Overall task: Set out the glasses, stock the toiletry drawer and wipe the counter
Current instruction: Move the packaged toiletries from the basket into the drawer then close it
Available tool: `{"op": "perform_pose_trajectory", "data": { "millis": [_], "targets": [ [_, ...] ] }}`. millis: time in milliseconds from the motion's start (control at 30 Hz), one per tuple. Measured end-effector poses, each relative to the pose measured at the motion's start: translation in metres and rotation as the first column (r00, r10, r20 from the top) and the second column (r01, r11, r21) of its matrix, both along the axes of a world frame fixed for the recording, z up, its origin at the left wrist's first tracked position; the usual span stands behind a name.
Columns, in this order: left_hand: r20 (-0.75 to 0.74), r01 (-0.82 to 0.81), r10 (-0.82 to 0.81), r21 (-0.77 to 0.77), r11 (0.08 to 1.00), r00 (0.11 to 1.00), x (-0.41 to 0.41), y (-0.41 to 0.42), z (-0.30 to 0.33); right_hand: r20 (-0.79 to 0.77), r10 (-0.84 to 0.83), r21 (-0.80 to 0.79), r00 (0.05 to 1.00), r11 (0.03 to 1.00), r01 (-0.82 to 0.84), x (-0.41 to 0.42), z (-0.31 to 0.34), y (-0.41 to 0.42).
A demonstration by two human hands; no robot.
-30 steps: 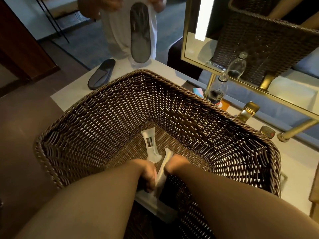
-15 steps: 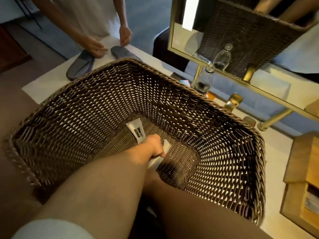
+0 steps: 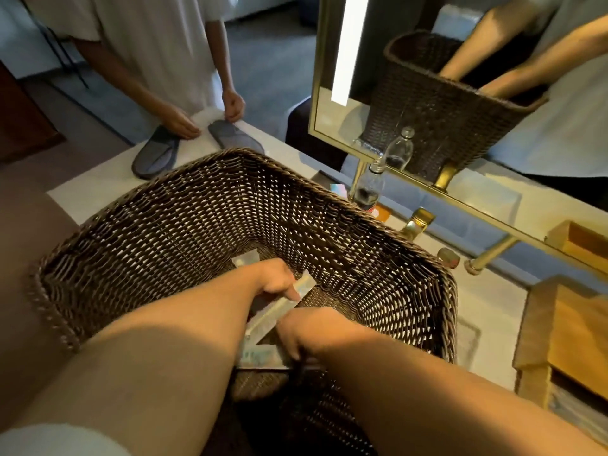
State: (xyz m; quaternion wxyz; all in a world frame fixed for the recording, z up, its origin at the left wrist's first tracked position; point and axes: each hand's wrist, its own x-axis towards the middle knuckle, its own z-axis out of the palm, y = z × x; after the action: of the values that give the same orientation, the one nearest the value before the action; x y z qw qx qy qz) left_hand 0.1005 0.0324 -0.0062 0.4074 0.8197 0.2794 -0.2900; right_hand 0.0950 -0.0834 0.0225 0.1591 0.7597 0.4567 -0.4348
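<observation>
Both my arms reach down into a deep brown wicker basket [image 3: 184, 225] standing on the pale counter [image 3: 95, 192]. My left hand [image 3: 273, 281] is closed on a long white toiletry packet [image 3: 279, 311] that slants across the basket's floor. My right hand [image 3: 306, 334] grips a flat white packet [image 3: 260, 353] nearer to me. Another white sachet [image 3: 245, 258] peeks out behind my left hand. The rest of the basket's floor is hidden by my arms.
Across the counter a person in white rests a hand on a pair of grey slippers [image 3: 158, 156]. A gold-framed mirror [image 3: 329, 77], a clear bottle [image 3: 367, 189], gold taps [image 3: 416, 222] and a wooden drawer box [image 3: 566, 327] line the right side.
My right hand has come back into sight and closed on the near packet. My left hand still holds the long packet. The other person's hand has shifted on the slippers.
</observation>
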Motion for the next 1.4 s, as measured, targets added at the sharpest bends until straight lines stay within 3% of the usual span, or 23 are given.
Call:
{"op": "perform_pose_trajectory", "data": {
  "millis": [133, 300, 400, 500, 600, 700, 767, 867, 1033, 1133, 1233, 1400],
  "targets": [
    [0.101, -0.057, 0.054, 0.023, 0.998, 0.993, -0.006, 0.001, 0.031, 0.178, 0.117, 0.065, 0.977, 0.989, -0.13, 0.009, 0.068, -0.017],
    [0.124, -0.026, 0.026, -0.003, 1.0, 0.992, -0.027, -0.001, 0.099, 0.4, 0.076, 0.241, 0.913, 0.953, -0.185, 0.012, 0.151, -0.068],
    [0.142, 0.063, -0.071, 0.061, 0.996, 0.987, -0.038, -0.013, 0.144, 0.459, 0.066, 0.337, 0.886, 0.91, -0.242, 0.02, 0.184, -0.113],
    [0.179, 0.114, -0.132, 0.111, 0.987, 0.975, -0.041, -0.043, 0.195, 0.362, 0.033, 0.416, 0.932, 0.889, -0.193, 0.031, 0.213, -0.166],
    [0.301, 0.177, -0.273, 0.31, 0.934, 0.914, -0.035, -0.094, 0.243, 0.228, -0.082, 0.518, 0.97, 0.854, -0.05, 0.041, 0.233, -0.223],
    [0.432, 0.16, -0.291, 0.315, 0.936, 0.854, -0.025, -0.148, 0.271, 0.139, -0.209, 0.595, 0.968, 0.799, 0.087, 0.053, 0.237, -0.287],
    [0.432, 0.211, -0.346, 0.33, 0.92, 0.833, -0.017, -0.183, 0.279, 0.009, -0.298, 0.613, 0.955, 0.755, 0.23, 0.06, 0.235, -0.334],
    [0.47, 0.275, -0.368, 0.256, 0.927, 0.802, 0.001, -0.233, 0.277, -0.126, -0.451, 0.585, 0.884, 0.686, 0.433, 0.073, 0.221, -0.407],
    [0.544, 0.145, -0.036, -0.158, 0.977, 0.839, 0.043, -0.317, 0.227, -0.254, -0.714, 0.52, 0.652, 0.468, 0.715, 0.085, 0.167, -0.504],
    [0.419, 0.004, 0.167, -0.379, 0.925, 0.892, 0.061, -0.365, 0.172, -0.262, -0.833, 0.484, 0.487, 0.323, 0.813, 0.086, 0.124, -0.544],
    [0.283, -0.163, 0.33, -0.484, 0.86, 0.901, 0.067, -0.407, 0.113, -0.27, -0.896, 0.451, 0.351, 0.205, 0.869, 0.086, 0.079, -0.57],
    [0.13, -0.344, 0.469, -0.517, 0.784, 0.873, 0.058, -0.45, 0.042, -0.107, -0.947, 0.415, 0.302, 0.233, 0.88, 0.096, 0.01, -0.581]
  ]
}}
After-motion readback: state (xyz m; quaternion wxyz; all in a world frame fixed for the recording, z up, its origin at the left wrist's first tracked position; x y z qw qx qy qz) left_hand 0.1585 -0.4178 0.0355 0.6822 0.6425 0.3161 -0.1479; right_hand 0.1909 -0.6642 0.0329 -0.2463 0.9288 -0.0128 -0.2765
